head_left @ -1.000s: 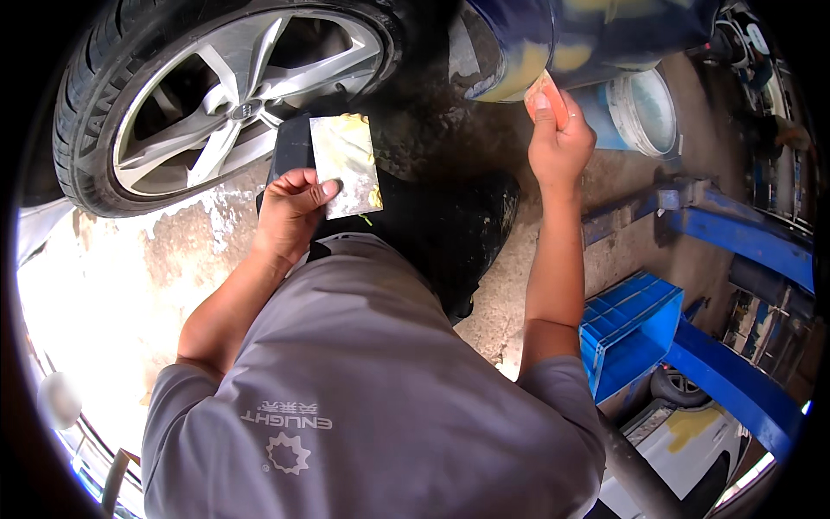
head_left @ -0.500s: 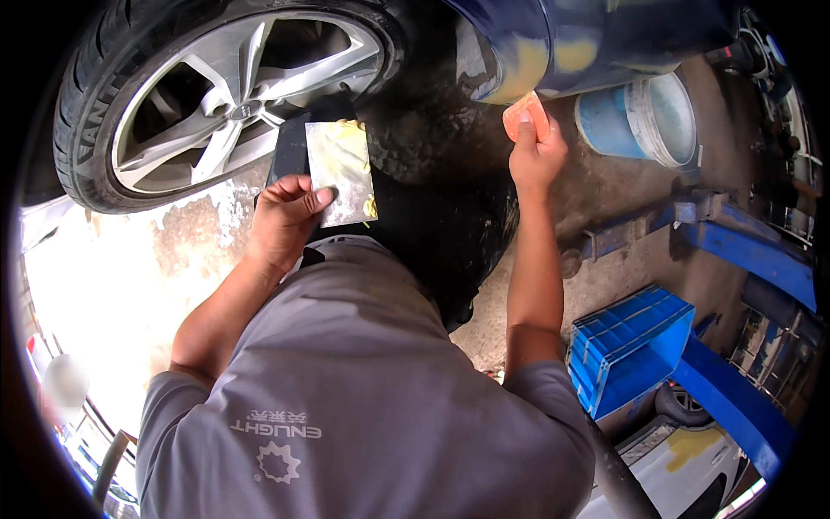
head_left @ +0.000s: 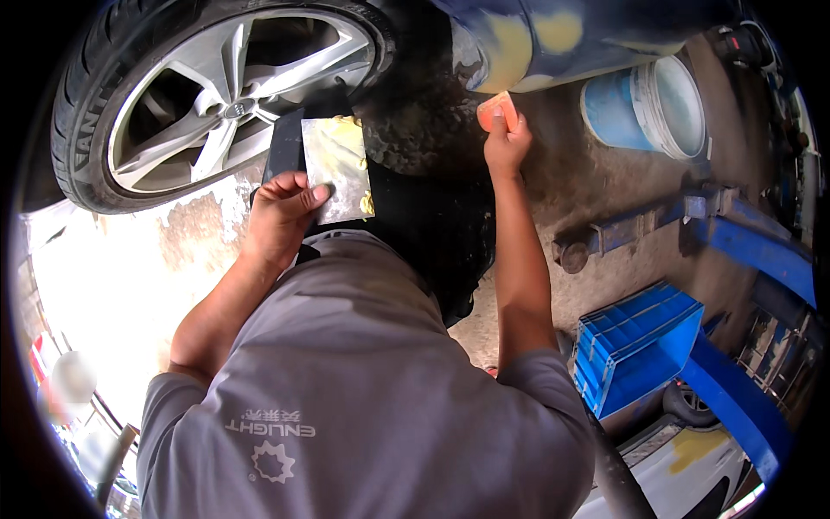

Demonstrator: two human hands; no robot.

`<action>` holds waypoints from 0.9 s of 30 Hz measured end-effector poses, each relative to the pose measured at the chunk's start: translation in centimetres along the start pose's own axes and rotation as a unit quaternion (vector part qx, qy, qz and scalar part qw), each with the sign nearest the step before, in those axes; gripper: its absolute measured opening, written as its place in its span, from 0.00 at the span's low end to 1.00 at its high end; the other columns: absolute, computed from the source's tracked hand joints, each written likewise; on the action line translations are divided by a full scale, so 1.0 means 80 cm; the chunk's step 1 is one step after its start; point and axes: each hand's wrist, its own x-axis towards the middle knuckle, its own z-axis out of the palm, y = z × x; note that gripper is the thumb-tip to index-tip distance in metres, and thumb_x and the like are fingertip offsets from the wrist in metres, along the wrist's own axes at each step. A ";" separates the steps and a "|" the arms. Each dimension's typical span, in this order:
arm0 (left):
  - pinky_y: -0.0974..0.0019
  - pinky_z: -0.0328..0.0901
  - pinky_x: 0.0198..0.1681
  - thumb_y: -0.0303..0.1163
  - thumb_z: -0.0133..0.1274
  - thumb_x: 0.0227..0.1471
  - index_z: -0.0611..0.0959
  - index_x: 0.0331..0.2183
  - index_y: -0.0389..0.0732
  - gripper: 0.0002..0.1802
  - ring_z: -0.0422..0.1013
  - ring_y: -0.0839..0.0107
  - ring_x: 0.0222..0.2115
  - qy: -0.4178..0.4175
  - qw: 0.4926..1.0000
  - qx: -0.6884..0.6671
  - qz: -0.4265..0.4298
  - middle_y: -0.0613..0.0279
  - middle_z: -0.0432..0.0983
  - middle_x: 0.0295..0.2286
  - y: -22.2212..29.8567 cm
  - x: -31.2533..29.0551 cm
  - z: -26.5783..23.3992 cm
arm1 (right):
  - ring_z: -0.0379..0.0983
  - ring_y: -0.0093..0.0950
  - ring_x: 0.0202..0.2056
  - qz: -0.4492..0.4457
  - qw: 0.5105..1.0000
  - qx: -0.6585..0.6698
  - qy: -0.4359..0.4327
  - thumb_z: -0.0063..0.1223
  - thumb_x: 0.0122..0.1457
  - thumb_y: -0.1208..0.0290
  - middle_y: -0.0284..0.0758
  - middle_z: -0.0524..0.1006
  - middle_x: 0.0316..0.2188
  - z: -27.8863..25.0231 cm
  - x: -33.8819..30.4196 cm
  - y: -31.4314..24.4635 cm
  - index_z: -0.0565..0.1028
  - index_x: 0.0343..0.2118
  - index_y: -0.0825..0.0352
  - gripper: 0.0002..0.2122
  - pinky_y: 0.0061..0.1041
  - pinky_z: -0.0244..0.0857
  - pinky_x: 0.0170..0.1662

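My left hand (head_left: 284,214) grips a thin flat mixing plate (head_left: 331,177) by its near left corner, thumb on top. Yellow putty (head_left: 344,130) is smeared over the plate's far part, with small lumps at its right edge. In my right hand (head_left: 508,152) is an orange putty spreader (head_left: 491,114), pinched between thumb and fingers. The spreader's upper edge meets the lower edge of a dark blue car panel (head_left: 605,39) in the picture; I cannot tell if they touch. Yellowish filler patches (head_left: 508,52) mark that panel.
A car wheel (head_left: 238,108) with silver spokes stands at the upper left. Right of the panel a blue and white bucket (head_left: 627,108) lies on its side. A blue plastic crate (head_left: 640,346) and blue lift arms (head_left: 756,251) are at the right, near a white car (head_left: 692,484).
My right hand has moved left with the spreader along the panel's lower edge. The view has shifted slightly, while my left hand keeps the plate in nearly the same place.
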 end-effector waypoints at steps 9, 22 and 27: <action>0.69 0.66 0.45 0.16 0.57 0.48 0.79 0.30 0.37 0.06 0.73 0.71 0.34 -0.050 0.998 0.024 0.018 0.62 0.78 0.30 -0.002 -0.004 0.011 | 0.75 0.49 0.32 0.017 0.984 -0.164 -0.063 0.53 0.55 0.64 0.49 0.78 0.28 0.015 0.000 0.040 0.76 0.30 0.68 0.10 0.40 0.69 0.35; 0.69 0.66 0.46 0.14 0.56 0.47 0.79 0.28 0.39 0.08 0.74 0.71 0.34 -0.055 0.998 0.006 0.015 0.62 0.79 0.30 -0.005 -0.006 0.013 | 0.73 0.22 0.24 0.198 0.970 0.018 -0.140 0.51 0.52 0.73 0.33 0.77 0.20 -0.011 0.027 -0.018 0.77 0.26 0.71 0.07 0.24 0.66 0.31; 0.69 0.67 0.45 0.15 0.57 0.48 0.80 0.28 0.38 0.07 0.74 0.72 0.34 -0.063 0.998 -0.006 0.010 0.62 0.79 0.31 -0.004 -0.003 0.000 | 0.72 0.19 0.26 0.191 0.973 0.094 -0.086 0.51 0.52 0.74 0.31 0.77 0.22 -0.011 0.026 -0.016 0.77 0.28 0.71 0.06 0.23 0.66 0.32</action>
